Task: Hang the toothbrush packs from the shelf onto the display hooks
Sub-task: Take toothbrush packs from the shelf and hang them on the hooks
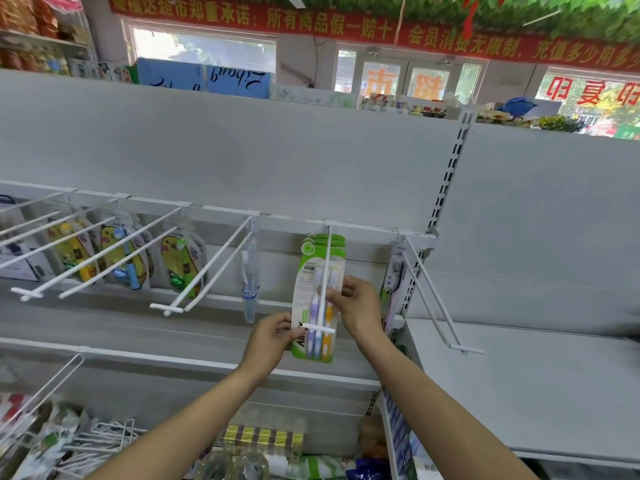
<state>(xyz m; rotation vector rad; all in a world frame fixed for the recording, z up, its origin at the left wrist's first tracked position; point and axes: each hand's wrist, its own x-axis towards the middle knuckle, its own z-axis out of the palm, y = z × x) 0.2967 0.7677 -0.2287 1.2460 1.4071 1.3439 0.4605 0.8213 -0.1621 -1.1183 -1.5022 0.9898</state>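
Observation:
A green and white toothbrush pack (313, 308) with a purple and a yellow brush hangs on a white display hook (324, 285) in the middle of the rail. Similar green packs (323, 242) hang behind it on the same hook. My left hand (273, 336) pinches the pack's lower left edge near the hook's tip. My right hand (356, 303) grips its right edge higher up. Both hands hold the front pack upright.
Long white hooks (104, 258) jut out to the left, with yellow duck children's packs (180, 259) and a clear toothbrush case (250, 282) hanging. Another hook (433, 292) with a dark brush pack (394, 275) juts out at right. Boxes and wire racks (104, 441) fill the lower shelf.

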